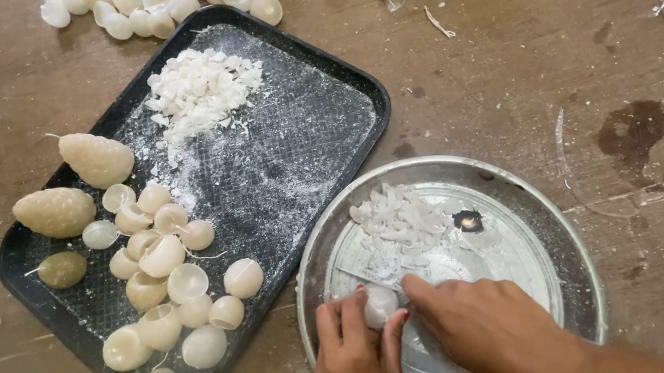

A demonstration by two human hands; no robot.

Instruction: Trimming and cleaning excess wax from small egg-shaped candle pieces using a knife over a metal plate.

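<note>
The left hand (354,348) curls its fingers around a small white wax piece (379,304), pinning it to the floor of a round metal pan (562,234) at the near edge of the scene. Just to its right, the right hand (484,324) lies palm down, fingers pressed together on a flat metal blade (368,276) that meets the piece. Beyond the blade, a heap of white wax chips (399,220) lies in the pan. The pan sits on a worn brown counter (536,60) marked with dark stains and scattered crumbs. To the left lies a black tray (315,121), dusted white, bearing a far pile of wax shavings (200,89), pale half-shells (183,281) and pinecone-shaped candles (96,159). More pale shells (157,1) crowd the counter's far edge.
</note>
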